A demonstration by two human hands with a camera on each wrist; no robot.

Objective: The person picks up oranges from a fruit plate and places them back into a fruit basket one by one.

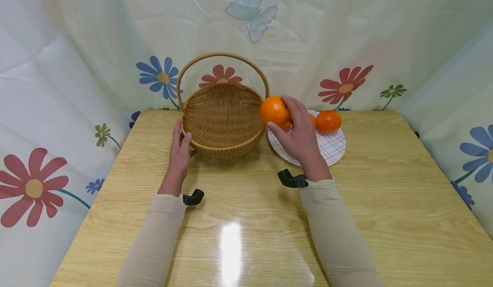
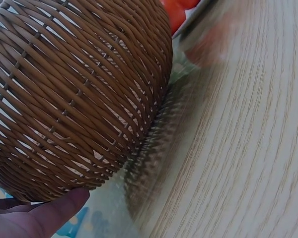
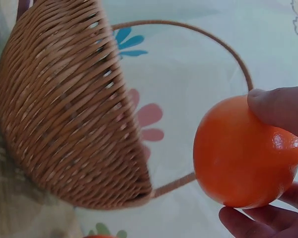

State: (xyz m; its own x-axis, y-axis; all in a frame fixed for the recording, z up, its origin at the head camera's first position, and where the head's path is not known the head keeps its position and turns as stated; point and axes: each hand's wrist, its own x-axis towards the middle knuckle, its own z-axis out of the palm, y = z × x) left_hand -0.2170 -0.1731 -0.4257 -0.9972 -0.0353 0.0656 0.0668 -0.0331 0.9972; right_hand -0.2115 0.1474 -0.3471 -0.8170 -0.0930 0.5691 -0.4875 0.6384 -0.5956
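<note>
From my remote seat I see the right hand [image 1: 302,139] near 1 o'clock from the person, thumb and fingers grasping an orange fruit [image 1: 274,110], some fingertips lost behind it; in the head view that fruit sits at the 3 o'clock edge of the wicker basket [image 1: 227,111], but my right wrist view shows a gap between fruit and woven wall, with the fruit hiding a stretch of the handle [image 1: 223,54]; the left hand [image 1: 179,156] touches the basket's side at its 8 o'clock, and as its fingers are partly covered there, I cannot tell how far they curl; the left wrist view catches only part of that hand, cut off toward 7 o'clock; at 1 o'clock on the table [image 1: 385,184], the plate [image 1: 334,145] is half masked by the right hand; one fruit [image 1: 329,122] shows plainly at its far side, another [image 1: 312,120] is only a sliver beside the knuckles, and I cannot count the rest; both wrist views crop red-orange patches at their edges
</note>
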